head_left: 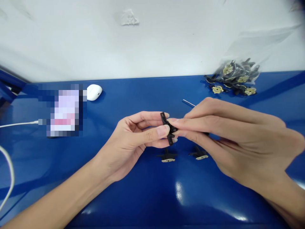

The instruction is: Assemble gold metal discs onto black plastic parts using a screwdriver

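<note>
A small black plastic bracket (164, 118) with a hole near each end stands roughly upright between my hands. My left hand (133, 136) is closed on it, the thumb pressing the front and the fingers behind. From the right, my right hand (228, 136) pinches the middle of the same bracket with thumb and fingertips; whether a smaller piece is hidden in that pinch I cannot make out. A thin metal rod (189, 102) shows behind my right hand, its other end covered. Just below the hands, two black parts with brass-coloured rings (168, 160) (201, 157) rest on the blue table.
At the back right lie several similar black parts (217, 89), some inside a clear plastic bag (240, 71). A white earbud case (94, 92) and a blurred-out phone (65, 109) with a white cable (19, 124) are at the left. A white wall (166, 44) borders the blue table (133, 197).
</note>
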The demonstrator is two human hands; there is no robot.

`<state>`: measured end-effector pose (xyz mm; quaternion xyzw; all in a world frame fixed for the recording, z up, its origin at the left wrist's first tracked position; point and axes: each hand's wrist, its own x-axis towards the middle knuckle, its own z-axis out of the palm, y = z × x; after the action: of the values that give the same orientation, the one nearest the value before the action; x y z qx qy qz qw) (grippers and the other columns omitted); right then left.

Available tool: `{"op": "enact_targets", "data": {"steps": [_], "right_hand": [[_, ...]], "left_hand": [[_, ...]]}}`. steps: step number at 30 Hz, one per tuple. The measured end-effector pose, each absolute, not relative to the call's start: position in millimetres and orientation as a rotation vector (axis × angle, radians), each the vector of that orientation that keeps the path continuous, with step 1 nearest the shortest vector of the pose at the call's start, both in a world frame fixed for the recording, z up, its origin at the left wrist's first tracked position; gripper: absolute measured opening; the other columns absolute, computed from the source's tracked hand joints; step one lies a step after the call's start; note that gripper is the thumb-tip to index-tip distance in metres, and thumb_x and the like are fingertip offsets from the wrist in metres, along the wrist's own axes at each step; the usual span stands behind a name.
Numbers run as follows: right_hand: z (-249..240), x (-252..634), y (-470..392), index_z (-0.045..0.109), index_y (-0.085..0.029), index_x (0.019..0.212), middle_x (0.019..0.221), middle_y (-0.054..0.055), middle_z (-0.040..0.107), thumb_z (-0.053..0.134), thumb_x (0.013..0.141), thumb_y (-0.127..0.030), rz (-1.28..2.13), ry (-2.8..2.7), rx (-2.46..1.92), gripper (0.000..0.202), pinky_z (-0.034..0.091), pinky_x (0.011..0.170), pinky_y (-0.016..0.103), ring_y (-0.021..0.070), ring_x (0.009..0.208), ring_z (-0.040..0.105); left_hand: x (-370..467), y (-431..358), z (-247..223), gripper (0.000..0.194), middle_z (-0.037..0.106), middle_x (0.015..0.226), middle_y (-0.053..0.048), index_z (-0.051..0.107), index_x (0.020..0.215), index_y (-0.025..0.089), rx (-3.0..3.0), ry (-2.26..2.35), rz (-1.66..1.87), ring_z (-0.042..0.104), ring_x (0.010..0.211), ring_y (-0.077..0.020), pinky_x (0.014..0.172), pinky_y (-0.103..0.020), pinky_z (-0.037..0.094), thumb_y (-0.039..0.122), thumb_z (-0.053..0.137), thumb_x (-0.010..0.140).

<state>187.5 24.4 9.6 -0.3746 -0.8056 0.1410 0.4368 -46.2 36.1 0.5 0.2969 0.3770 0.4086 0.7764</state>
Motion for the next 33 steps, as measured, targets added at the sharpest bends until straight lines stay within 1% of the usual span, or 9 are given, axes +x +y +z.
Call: {"op": "enact_targets", "data": {"steps": [3,6,11,15,19,23,26,29,33], "right_hand": [[9.9,187.9,24.7,0.087,-0.042,0.113,0.101,-0.004,0.086,0.078,0.107,-0.019,0.404,-2.005,-1.005,0.026,0.06,0.058,0.041,0.0187,0.074,0.076],[8.0,186.9,25.8,0.089,-0.042,0.111,0.099,-0.004,0.085,0.082,0.105,-0.017,0.506,-1.938,-1.001,0.027,0.06,0.059,0.041,0.0183,0.075,0.075],[3.6,185.9,25.4,0.09,-0.037,0.11,0.1,-0.003,0.084,0.081,0.104,-0.012,0.613,-1.848,-0.916,0.027,0.061,0.062,0.04,0.0166,0.076,0.074],[0.9,183.8,24.5,0.089,-0.036,0.11,0.102,-0.002,0.085,0.08,0.104,-0.011,0.603,-1.837,-0.908,0.028,0.062,0.064,0.04,0.017,0.077,0.073],[-1.5,181.3,25.4,0.089,-0.035,0.108,0.099,-0.001,0.084,0.08,0.105,-0.015,0.53,-1.843,-0.845,0.022,0.058,0.057,0.039,0.0178,0.072,0.071],[-2.3,182.7,24.7,0.089,-0.039,0.106,0.102,-0.001,0.084,0.08,0.105,-0.016,0.517,-1.886,-0.904,0.025,0.058,0.059,0.039,0.0167,0.073,0.071],[-1.9,184.8,24.0,0.09,-0.039,0.106,0.105,-0.001,0.084,0.083,0.104,-0.015,0.505,-1.913,-0.901,0.025,0.058,0.059,0.039,0.0159,0.074,0.072],[-0.8,185.8,24.6,0.091,-0.04,0.108,0.105,-0.001,0.084,0.084,0.102,-0.012,0.502,-1.926,-0.887,0.029,0.057,0.058,0.04,0.0161,0.074,0.073],[2.4,183.4,25.6,0.091,-0.042,0.104,0.102,-0.001,0.083,0.083,0.104,-0.016,0.48,-1.932,-0.927,0.027,0.059,0.059,0.04,0.0165,0.073,0.073]], "left_hand": [[-47.5,36.8,-0.2,0.021,0.093,0.103,-0.004,0.094,0.104,0.022,0.654,0.823,0.87,0.09,0.087,-0.0204,0.076,-0.021,0.075,0.015,0.103,0.086],[-47.7,37.6,0.8,0.023,0.093,0.103,-0.005,0.094,0.103,0.021,0.658,0.831,0.869,0.091,0.089,-0.023,0.073,-0.022,0.075,0.016,0.105,0.083],[-46.5,37.7,3.8,0.026,0.093,0.099,-0.004,0.094,0.102,0.019,0.65,0.828,0.882,0.091,0.084,-0.0211,0.072,-0.021,0.076,0.015,0.107,0.08],[-45.4,37.1,4.5,0.024,0.092,0.096,-0.003,0.094,0.101,0.019,0.643,0.808,0.892,0.089,0.08,-0.0183,0.072,-0.02,0.075,0.013,0.106,0.081],[-45.4,37.2,4.1,0.023,0.093,0.098,-0.003,0.094,0.101,0.019,0.635,0.796,0.903,0.089,0.08,-0.0178,0.072,-0.021,0.076,0.012,0.106,0.082],[-46.3,37.3,3.1,0.022,0.092,0.096,-0.003,0.093,0.102,0.018,0.631,0.782,0.897,0.088,0.076,-0.0162,0.073,-0.021,0.076,0.011,0.104,0.084],[-46.1,37.3,2.9,0.02,0.092,0.093,-0.003,0.093,0.1,0.017,0.619,0.76,0.9,0.088,0.073,-0.0156,0.071,-0.02,0.076,0.011,0.104,0.085],[-45.4,37.4,2.9,0.019,0.092,0.091,-0.003,0.093,0.099,0.017,0.608,0.746,0.9,0.088,0.073,-0.0157,0.07,-0.019,0.075,0.01,0.104,0.084],[-45.6,37.5,1.7,0.019,0.093,0.094,-0.002,0.094,0.103,0.018,0.604,0.719,0.9,0.089,0.076,-0.0157,0.07,-0.018,0.075,0.01,0.102,0.087]]}}
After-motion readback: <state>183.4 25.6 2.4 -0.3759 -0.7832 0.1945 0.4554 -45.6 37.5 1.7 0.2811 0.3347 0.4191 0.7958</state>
